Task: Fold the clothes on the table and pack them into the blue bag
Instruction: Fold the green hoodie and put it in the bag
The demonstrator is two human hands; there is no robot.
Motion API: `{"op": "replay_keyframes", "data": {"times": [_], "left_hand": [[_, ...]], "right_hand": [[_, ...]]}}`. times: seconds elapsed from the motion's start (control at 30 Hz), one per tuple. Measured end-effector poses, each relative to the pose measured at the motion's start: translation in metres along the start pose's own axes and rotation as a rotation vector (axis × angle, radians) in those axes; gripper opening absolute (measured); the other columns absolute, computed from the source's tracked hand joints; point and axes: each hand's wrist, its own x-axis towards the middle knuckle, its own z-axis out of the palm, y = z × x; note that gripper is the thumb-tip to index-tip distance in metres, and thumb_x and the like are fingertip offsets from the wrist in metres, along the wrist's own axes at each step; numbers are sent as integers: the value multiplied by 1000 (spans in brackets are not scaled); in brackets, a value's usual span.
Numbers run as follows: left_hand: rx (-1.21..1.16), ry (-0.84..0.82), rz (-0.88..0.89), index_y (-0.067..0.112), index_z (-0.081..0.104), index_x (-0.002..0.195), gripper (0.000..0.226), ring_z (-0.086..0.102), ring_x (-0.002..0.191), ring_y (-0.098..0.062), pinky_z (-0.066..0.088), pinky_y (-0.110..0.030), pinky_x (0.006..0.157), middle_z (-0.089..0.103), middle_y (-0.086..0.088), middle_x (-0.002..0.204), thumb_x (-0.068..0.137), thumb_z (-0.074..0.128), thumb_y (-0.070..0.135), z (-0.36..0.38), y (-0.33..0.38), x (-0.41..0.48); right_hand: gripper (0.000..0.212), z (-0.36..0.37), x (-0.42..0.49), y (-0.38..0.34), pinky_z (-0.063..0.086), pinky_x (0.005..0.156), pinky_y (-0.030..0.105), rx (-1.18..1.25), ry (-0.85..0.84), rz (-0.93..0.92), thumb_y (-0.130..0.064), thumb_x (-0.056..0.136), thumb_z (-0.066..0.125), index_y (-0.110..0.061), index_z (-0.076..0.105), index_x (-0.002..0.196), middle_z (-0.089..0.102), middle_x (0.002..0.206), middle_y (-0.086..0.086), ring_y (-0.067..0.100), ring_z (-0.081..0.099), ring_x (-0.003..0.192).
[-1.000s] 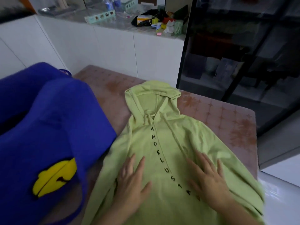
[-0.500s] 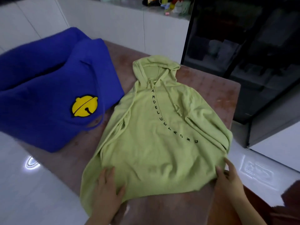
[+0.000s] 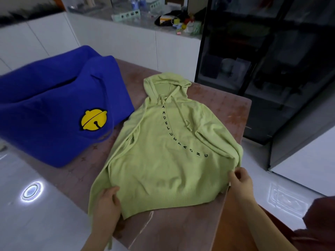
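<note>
Seeing white counter (image 3: 126, 38) along back, bearing green tray (image 3: 126, 15) and mixed clutter (image 3: 181, 21). Noting dark glass cabinet (image 3: 262, 60) at right, glossy floor (image 3: 45, 223) reflecting round light (image 3: 31, 192).

Our lime-green cotton hoodie (image 3: 163, 160) lies flat on the brown patterned table (image 3: 226, 107), with its hood (image 3: 166, 84) farthest from us. The large blue fabric bag (image 3: 54, 115) sits just left of it. Our left hand (image 3: 107, 205) and right hand (image 3: 240, 182) hold its near hem corners. Behind the table stands a white counter (image 3: 117, 42).

A light green cotton hoodie (image 3: 163, 160) carries black curved lettering; the soft blue fabric bag (image 3: 45, 113) shows 1 yellow bell patch (image 3: 93, 119).
</note>
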Motion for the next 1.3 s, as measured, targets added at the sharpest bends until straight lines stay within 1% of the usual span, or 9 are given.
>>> {"op": "replay_keyframes", "data": {"times": [0.23, 0.37, 0.5, 0.67, 0.83, 0.97, 1.13, 1.23, 1.3], "left_hand": [[12, -150, -92, 14, 35, 141, 65, 55, 84, -31, 44, -36, 76, 47, -17, 110, 82, 61, 7, 0, 7, -1], [21, -184, 32, 22, 57, 117, 42, 50, 70, -19, 37, -29, 65, 55, -10, 95, 80, 57, 1, -11, 9, -3], [54, -324, 91, 58, 52, 86, 50, 53, 74, -8, 39, -15, 64, 55, -3, 100, 80, 63, 10, -15, -13, -14], [85, -79, -154, 13, 52, 125, 55, 55, 97, -38, 47, -41, 81, 52, -17, 114, 73, 67, 25, -27, -40, 4], [245, -119, -201, 8, 51, 104, 28, 59, 89, -40, 47, -40, 73, 62, -19, 88, 81, 61, 21, -39, -53, 21], [-127, 18, -102, 7, 63, 101, 21, 63, 84, -32, 47, -39, 75, 67, -18, 90, 86, 56, 21, -83, -4, 47], [-447, 41, 135, 24, 53, 112, 31, 57, 68, -13, 43, -13, 61, 64, -4, 78, 87, 61, 7, -142, 101, 66], [-591, -123, 180, 22, 49, 114, 36, 58, 66, -5, 45, -13, 59, 64, -3, 87, 87, 60, 2, -129, 148, 71], [-698, -212, 140, 21, 47, 117, 38, 60, 75, -7, 49, -17, 65, 62, -6, 100, 88, 57, -1, -108, 170, 71]], "right_hand": [[19, -8, -3, 6, 51, 65, 36, 114, -110, 110, -23, 90, 61, -16, 51, 104, 62, 96, 11, 29, 61, 83], [33, -27, -4, 12, 47, 65, 34, -147, -44, 22, -20, 88, 63, -19, 51, 119, 62, 104, 18, 34, 61, 86], [27, -46, -4, 22, 40, 66, 36, -447, -63, 24, -25, 87, 62, -21, 54, 113, 61, 93, 13, 31, 55, 80], [47, -32, -3, 21, 46, 88, 47, -670, -72, 5, -32, 83, 64, -24, 47, 126, 55, 116, 10, 30, 58, 100], [48, 13, -10, -14, 35, 102, 49, -754, -75, -202, -31, 83, 66, -19, 51, 127, 52, 126, 14, 35, 51, 115], [49, 48, -31, -39, 30, 107, 50, -759, -179, -390, -42, 80, 66, -25, 54, 124, 57, 122, 3, 26, 55, 113], [57, 92, -78, -114, 39, 102, 42, -386, -446, -641, -69, 66, 54, -39, 54, 115, 56, 110, -29, -3, 55, 104], [87, 110, -102, -156, 39, 101, 20, -26, -701, -613, -71, 50, 72, -45, 38, 126, 49, 128, -24, -6, 48, 116], [116, 121, -111, -168, 26, 109, 16, -160, -785, -764, -64, 48, 77, -46, 11, 142, 24, 150, -15, -3, 26, 136]]}}
